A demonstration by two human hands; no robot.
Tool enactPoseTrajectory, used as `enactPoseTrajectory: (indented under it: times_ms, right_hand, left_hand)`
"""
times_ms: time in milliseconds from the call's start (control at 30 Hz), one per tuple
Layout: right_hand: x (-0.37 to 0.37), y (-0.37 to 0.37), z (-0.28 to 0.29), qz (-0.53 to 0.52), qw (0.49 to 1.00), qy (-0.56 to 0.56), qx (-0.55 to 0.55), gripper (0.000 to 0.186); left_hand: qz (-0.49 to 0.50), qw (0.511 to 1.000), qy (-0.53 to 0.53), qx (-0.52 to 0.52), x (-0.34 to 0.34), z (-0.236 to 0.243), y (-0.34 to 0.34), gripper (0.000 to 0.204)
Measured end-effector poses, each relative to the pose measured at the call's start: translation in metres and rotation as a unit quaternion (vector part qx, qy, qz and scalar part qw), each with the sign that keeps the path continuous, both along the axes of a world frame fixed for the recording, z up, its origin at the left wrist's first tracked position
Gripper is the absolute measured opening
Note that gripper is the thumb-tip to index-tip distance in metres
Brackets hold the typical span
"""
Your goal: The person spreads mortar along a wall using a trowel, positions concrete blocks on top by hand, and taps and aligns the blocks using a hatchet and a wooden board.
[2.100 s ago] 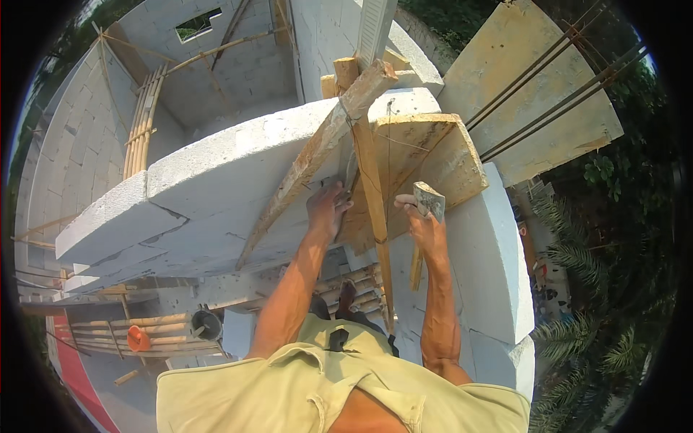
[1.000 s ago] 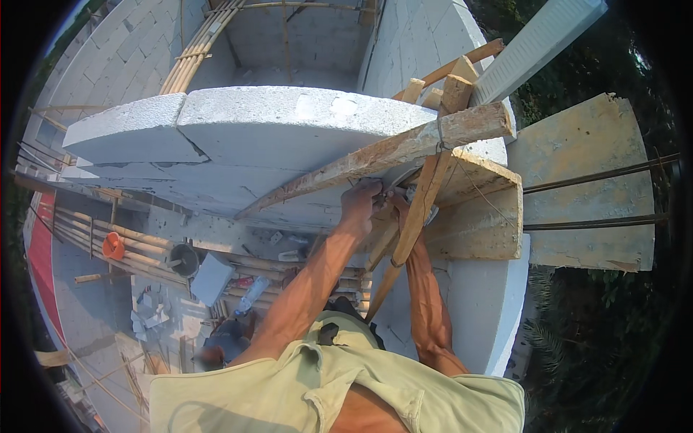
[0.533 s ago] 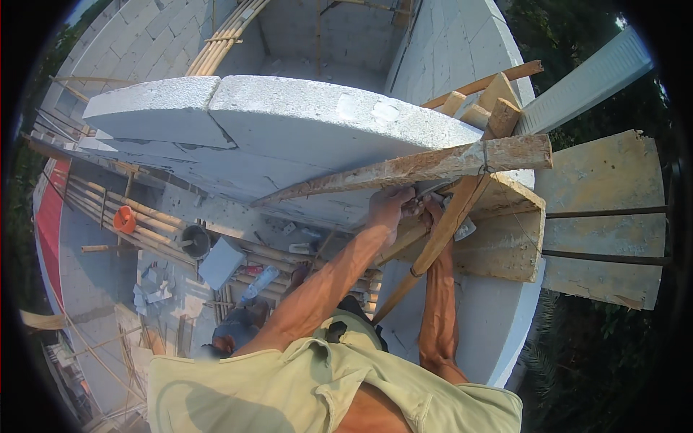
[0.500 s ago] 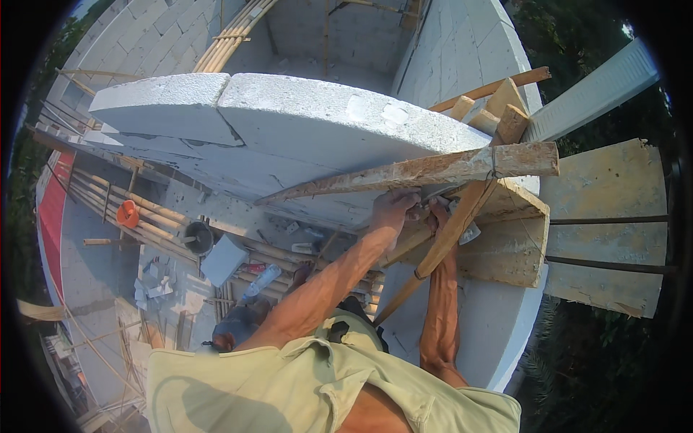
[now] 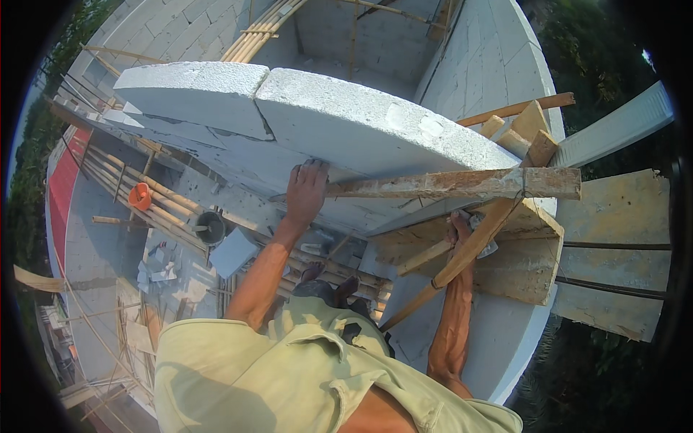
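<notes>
My left hand (image 5: 307, 191) is closed over a rough wooden beam (image 5: 426, 185) near its left end, the fingers bent over its upper edge against the white block wall (image 5: 325, 115). My right hand (image 5: 460, 229) is closed under the beam's right part, beside a slanting wooden brace (image 5: 473, 245). A small greyish thing shows at its fingers and behind the brace, too hidden to name. Beam and brace cross at a thin tie. Wooden formwork boards (image 5: 512, 270) stand just right of my right hand.
Below on the left, bamboo poles (image 5: 155, 209) carry an orange bucket (image 5: 140, 195) and a dark bucket (image 5: 210, 227). Next to them lies a pale block (image 5: 234, 252). Weathered panels (image 5: 613, 245) jut out at the right. Wood offcuts (image 5: 520, 130) sit at the wall's right end.
My left hand has moved left, away from my right hand, along the beam to near its left end. My right hand stays behind the brace. The whole view has shifted slightly.
</notes>
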State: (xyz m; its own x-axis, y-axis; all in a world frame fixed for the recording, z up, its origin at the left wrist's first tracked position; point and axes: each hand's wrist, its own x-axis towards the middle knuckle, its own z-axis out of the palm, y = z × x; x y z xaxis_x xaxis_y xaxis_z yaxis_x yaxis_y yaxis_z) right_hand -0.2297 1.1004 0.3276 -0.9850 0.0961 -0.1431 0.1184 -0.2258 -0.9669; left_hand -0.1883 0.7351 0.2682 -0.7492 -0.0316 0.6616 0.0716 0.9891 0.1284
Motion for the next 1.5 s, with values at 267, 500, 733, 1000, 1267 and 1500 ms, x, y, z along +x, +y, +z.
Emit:
enactPoseTrajectory:
  times_ms: [267,500,733,1000,1267,1500]
  right_hand:
    - [-0.002,0.013,-0.007,0.04,0.999,-0.024,0.023,0.02]
    - [-0.004,0.01,-0.006,0.016,0.999,-0.041,0.02,0.021]
    - [-0.004,0.009,-0.001,0.057,0.998,-0.001,0.029,0.018]
    - [-0.002,0.008,0.002,0.011,1.0,-0.017,-0.006,0.012]
    - [-0.008,0.0,-0.006,0.011,0.999,-0.035,-0.022,0.013]
    - [-0.003,0.019,-0.004,0.02,1.0,-0.013,0.001,0.012]
  left_hand:
    - [-0.106,0.987,0.017,-0.119,-0.017,0.009,-0.041,0.025]
    - [-0.14,0.976,0.032,-0.162,-0.03,0.015,-0.04,0.014]
    - [-0.122,0.985,0.042,-0.114,-0.028,0.011,-0.033,0.012]
    - [0.135,0.769,0.012,0.624,-0.013,0.016,0.019,0.02]
    - [0.163,0.48,0.055,0.86,-0.031,0.021,0.036,0.019]
    - [0.179,0.453,0.115,0.866,-0.055,0.007,0.052,0.019]
